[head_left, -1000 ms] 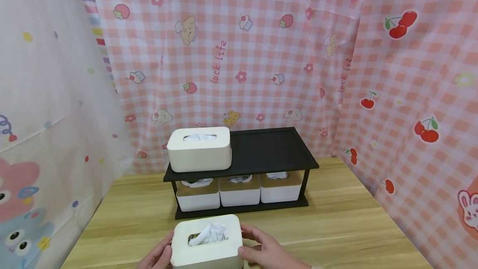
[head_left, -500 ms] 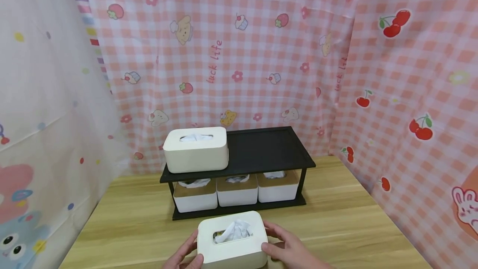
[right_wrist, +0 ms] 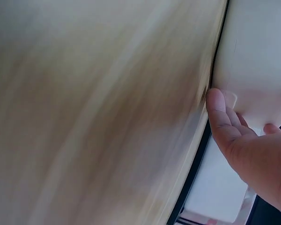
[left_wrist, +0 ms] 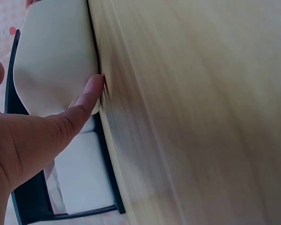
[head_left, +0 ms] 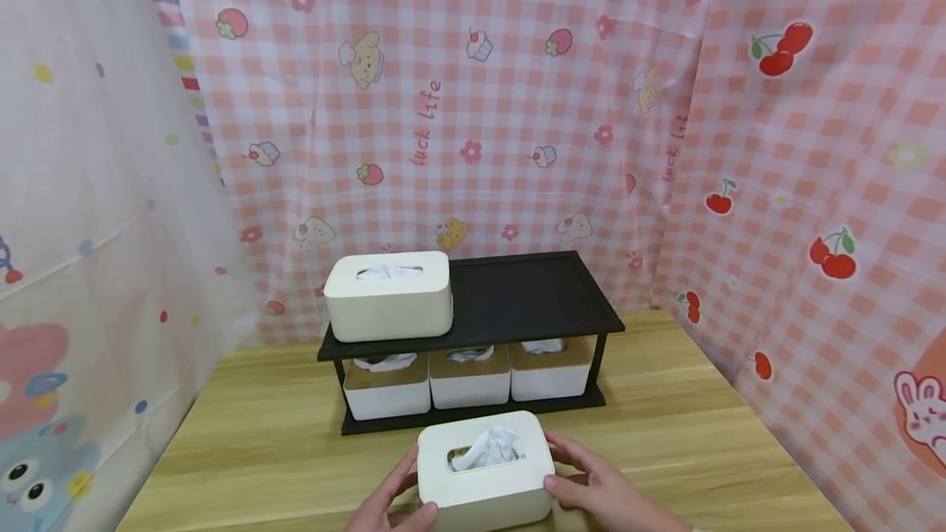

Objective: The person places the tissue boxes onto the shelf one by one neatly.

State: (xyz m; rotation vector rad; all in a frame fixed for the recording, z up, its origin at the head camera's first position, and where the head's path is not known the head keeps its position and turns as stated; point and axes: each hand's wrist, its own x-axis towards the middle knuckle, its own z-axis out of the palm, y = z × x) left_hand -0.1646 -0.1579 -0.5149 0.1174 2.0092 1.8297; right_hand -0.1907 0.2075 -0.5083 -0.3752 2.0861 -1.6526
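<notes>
A cream tissue box (head_left: 488, 507) with white tissue poking from its slot is held between both hands at the near side of the table, in front of a black two-tier rack (head_left: 532, 294). My left hand (head_left: 395, 499) grips its left end, thumb at the front corner. On the right end, my right hand (head_left: 602, 491) holds it the same way. Both wrist views show fingertips low on the box's ends, close to the wooden tabletop; whether the box touches the table I cannot tell. Another cream tissue box (head_left: 389, 314) stands on the rack's top left.
Three white tissue boxes with brown lids, among them the middle box (head_left: 470, 391), fill the rack's lower tier. The wooden table (head_left: 687, 433) extends to both sides. A pink checked curtain (head_left: 517, 89) hangs behind and to the right, a white patterned one (head_left: 96, 212) at left.
Both hands have shifted the held tissue box to the right and slightly toward the rack, and it sits more nearly centred before the rack. The view has turned a little.
</notes>
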